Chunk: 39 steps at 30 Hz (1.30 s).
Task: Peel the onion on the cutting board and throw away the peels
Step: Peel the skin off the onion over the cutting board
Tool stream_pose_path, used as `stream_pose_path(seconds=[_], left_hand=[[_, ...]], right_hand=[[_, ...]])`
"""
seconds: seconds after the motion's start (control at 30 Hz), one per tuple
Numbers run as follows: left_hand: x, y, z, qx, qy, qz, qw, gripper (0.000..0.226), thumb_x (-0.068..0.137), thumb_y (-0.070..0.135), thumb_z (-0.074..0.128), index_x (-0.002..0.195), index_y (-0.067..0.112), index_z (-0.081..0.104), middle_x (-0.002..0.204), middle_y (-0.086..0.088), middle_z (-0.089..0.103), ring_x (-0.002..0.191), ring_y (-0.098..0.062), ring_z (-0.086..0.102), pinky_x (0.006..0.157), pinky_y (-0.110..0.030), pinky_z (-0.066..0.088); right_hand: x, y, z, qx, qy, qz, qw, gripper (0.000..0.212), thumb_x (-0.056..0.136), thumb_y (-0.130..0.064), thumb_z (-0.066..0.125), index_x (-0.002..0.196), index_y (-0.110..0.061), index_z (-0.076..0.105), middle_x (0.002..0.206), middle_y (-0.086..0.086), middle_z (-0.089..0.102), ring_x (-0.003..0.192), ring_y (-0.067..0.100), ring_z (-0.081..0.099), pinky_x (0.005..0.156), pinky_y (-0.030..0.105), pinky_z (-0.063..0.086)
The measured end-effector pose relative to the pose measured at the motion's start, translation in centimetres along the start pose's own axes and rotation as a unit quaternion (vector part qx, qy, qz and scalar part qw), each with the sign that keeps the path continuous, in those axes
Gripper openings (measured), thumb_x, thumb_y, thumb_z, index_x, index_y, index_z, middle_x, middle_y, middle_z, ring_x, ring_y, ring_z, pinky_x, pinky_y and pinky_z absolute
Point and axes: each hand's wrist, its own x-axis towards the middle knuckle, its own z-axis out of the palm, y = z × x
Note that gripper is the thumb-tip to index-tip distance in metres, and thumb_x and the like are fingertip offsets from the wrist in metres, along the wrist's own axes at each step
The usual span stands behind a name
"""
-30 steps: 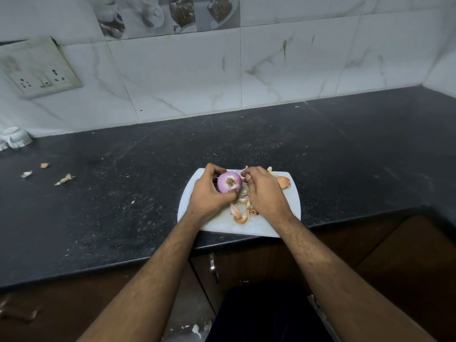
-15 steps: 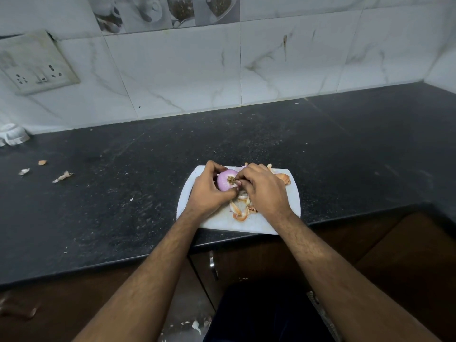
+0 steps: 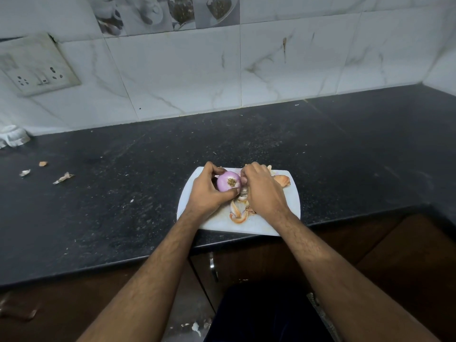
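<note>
A small purple onion (image 3: 228,181), its brown root end facing me, is held just above a white cutting board (image 3: 192,193) near the counter's front edge. My left hand (image 3: 208,193) grips the onion from the left, thumb under it and fingers over the top. My right hand (image 3: 262,190) is curled against the onion's right side, fingertips at the skin; whether they pinch a peel is hidden. Loose orange-brown peels (image 3: 237,213) lie on the board below the onion, and another peel (image 3: 282,180) lies at the board's right.
The black stone counter (image 3: 320,156) runs to a tiled wall. Small peel scraps (image 3: 63,178) lie on it at the left, near a white object (image 3: 12,138) by the wall. A socket plate (image 3: 34,67) is on the wall. Brown cabinet doors with a handle (image 3: 213,269) are below.
My right fingers covered the onion's root end half a second ago and have drawn back to its right side, showing the root end again. The left hand keeps its grip.
</note>
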Motion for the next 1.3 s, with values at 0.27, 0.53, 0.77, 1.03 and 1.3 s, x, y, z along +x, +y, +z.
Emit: stream_pose_path(seconds=[0.27, 0.53, 0.77, 1.03, 1.3], left_hand=[[0.05, -0.17, 0.01, 0.000, 0.011, -0.007, 1.000, 0.055, 0.069, 0.020, 0.099, 0.104, 0.022, 0.056, 0.103, 0.006, 0.071, 0.086, -0.001, 0.068, 0.075, -0.032, 0.061], [-0.05, 0.00, -0.04, -0.016, 0.003, -0.004, 1.000, 0.053, 0.072, 0.019, 0.097, 0.106, 0.019, 0.056, 0.106, 0.006, 0.072, 0.089, 0.001, 0.069, 0.073, -0.022, 0.059], [-0.07, 0.11, -0.17, -0.016, 0.000, 0.008, 1.000, 0.055, 0.071, 0.018, 0.097, 0.108, 0.023, 0.056, 0.109, 0.009, 0.070, 0.093, -0.002, 0.069, 0.076, -0.023, 0.058], [0.01, -0.12, -0.33, 0.006, 0.005, 0.073, 0.997, 0.057, 0.074, 0.020, 0.091, 0.120, 0.028, 0.061, 0.123, 0.004, 0.064, 0.109, -0.011, 0.065, 0.091, -0.025, 0.056], [0.29, -0.71, -0.15, 0.017, 0.018, 0.044, 0.999, 0.062, 0.080, 0.004, 0.082, 0.134, 0.022, 0.059, 0.129, 0.005, 0.062, 0.121, -0.008, 0.063, 0.108, -0.036, 0.054]], right_hand=[[-0.22, 0.09, 0.08, 0.099, 0.015, 0.011, 0.995, 0.031, 0.096, 0.001, 0.048, 0.117, -0.018, 0.061, 0.114, -0.003, 0.062, 0.104, 0.013, 0.057, 0.086, 0.033, 0.053], [-0.25, 0.42, 0.02, 0.197, 0.031, 0.011, 0.980, 0.012, 0.094, -0.027, 0.069, 0.105, -0.022, 0.067, 0.099, -0.012, 0.063, 0.088, 0.002, 0.061, 0.077, 0.024, 0.055], [0.02, 0.99, 0.35, 0.178, 0.055, 0.098, 0.978, 0.009, 0.102, -0.015, 0.054, 0.103, -0.016, 0.063, 0.096, -0.006, 0.065, 0.088, 0.010, 0.062, 0.075, 0.031, 0.054], [-0.07, 0.27, 0.00, 0.179, 0.011, 0.021, 0.984, 0.048, 0.101, -0.036, 0.058, 0.145, -0.018, 0.049, 0.135, -0.002, 0.056, 0.113, 0.009, 0.056, 0.094, 0.030, 0.050], [0.10, 0.33, 0.26, 0.183, -0.011, 0.043, 0.982, 0.043, 0.086, -0.036, 0.079, 0.119, -0.026, 0.055, 0.113, -0.012, 0.056, 0.092, 0.003, 0.060, 0.081, 0.031, 0.058]])
